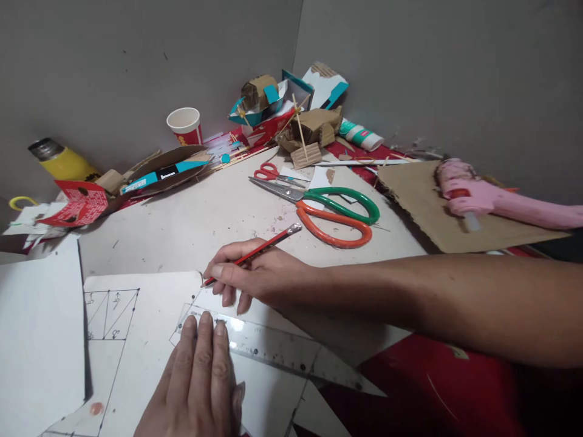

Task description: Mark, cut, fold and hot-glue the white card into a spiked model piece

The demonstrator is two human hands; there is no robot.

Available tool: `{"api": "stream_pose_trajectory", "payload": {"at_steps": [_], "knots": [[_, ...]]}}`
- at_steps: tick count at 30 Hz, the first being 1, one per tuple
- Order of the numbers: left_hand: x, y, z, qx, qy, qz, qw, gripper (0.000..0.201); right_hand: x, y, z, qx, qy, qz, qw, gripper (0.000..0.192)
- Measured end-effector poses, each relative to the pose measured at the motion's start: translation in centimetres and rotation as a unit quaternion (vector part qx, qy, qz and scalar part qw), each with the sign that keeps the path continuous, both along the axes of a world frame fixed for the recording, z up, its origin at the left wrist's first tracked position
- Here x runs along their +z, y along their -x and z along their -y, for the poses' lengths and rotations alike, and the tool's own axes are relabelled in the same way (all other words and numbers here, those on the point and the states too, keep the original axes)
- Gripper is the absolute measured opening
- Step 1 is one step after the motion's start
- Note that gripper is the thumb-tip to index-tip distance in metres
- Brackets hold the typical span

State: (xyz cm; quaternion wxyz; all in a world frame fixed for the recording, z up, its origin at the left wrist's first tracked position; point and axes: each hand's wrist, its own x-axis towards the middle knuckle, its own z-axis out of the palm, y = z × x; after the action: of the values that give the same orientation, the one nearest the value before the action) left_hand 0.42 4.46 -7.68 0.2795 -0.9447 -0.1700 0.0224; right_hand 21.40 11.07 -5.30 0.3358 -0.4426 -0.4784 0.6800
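Pinched between the thumb and fingers of my right hand [255, 276] is a red and black pencil [268, 244]. Its tip points down-left at the upper edge of a white sheet with drawn lines and dots [155, 315]. My left hand [195, 376] lies flat with its fingers stretched over the left part of a clear ruler [282, 349], which slants down to the right across the sheet. To the left, drawn rectangles with diagonals show on the sheet. Just beyond my right hand lie large scissors [334, 212] with one green and one orange handle.
A pink glue gun [492, 197] rests on cardboard [410, 212] at right. Behind are small red scissors [268, 173], a paper cup [184, 124], cardboard scraps [314, 124] and a tipped yellow bottle [64, 164]. Another white sheet [40, 328] overlaps at left.
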Motion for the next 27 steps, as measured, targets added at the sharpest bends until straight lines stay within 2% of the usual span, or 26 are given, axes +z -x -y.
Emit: {"api": "stream_pose_trajectory", "payload": {"at_steps": [23, 27], "knots": [[-0.30, 0.18, -0.10, 0.000, -0.020, -0.004, 1.000, 0.053, -0.54, -0.22, -0.15, 0.007, -0.020, -0.022, 1.000, 0.013], [-0.39, 0.23, -0.11, 0.006, -0.022, -0.007, 1.000, 0.056, -0.56, -0.22, -0.16, 0.001, -0.021, -0.021, 1.000, 0.008]]}}
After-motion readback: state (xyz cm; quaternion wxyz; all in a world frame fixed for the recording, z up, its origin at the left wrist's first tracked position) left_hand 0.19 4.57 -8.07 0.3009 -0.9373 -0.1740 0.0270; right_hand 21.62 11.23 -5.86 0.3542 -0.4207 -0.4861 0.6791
